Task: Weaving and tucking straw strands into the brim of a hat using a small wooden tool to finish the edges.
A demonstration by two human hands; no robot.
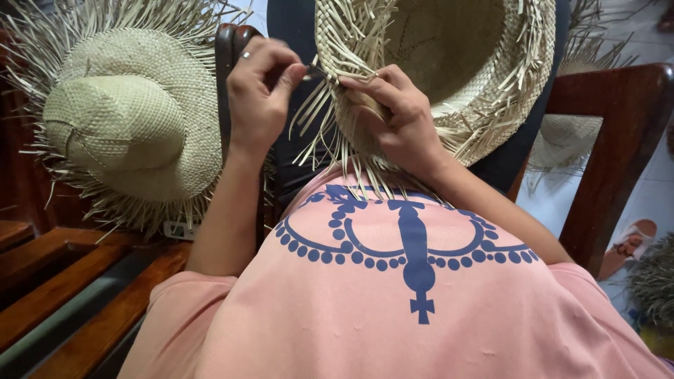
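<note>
A woven straw hat [449,56] with loose, untrimmed strands around its brim lies upside down on my lap, its hollow crown facing up. My right hand [397,116] grips the near edge of the brim, thumb on top. My left hand [261,88], with a ring on one finger, pinches a thin straw strand [316,70] that runs to the brim edge. My pink shirt with a blue bead pattern fills the lower part of the view.
A finished-looking straw hat [130,119] with a frayed brim rests crown-up on a wooden bench [77,281] at the left. A dark wooden chair arm [618,140] stands at the right, with another straw hat [565,137] behind it and a sandal [628,245] on the floor.
</note>
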